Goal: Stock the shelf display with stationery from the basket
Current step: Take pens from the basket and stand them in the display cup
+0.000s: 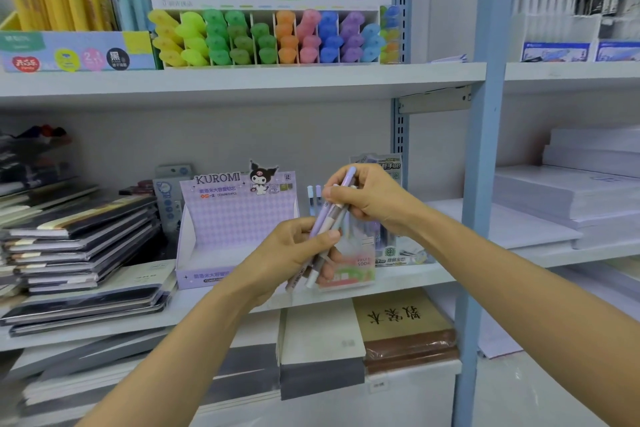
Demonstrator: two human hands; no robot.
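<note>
Head view, left hand (291, 255), right hand (372, 199), both holding pens (328, 216)

white shelf boards (242, 80) | grey back panel (207, 135) | blue upright post (485, 149) | pale glossy floor (540, 392)

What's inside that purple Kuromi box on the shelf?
Inside the Kuromi box only its checkered purple back panel and white side walls show; no stock is visible. The left hand, gripping a bunch of pens, covers the front right corner, so anything lying there cannot be seen.
</note>
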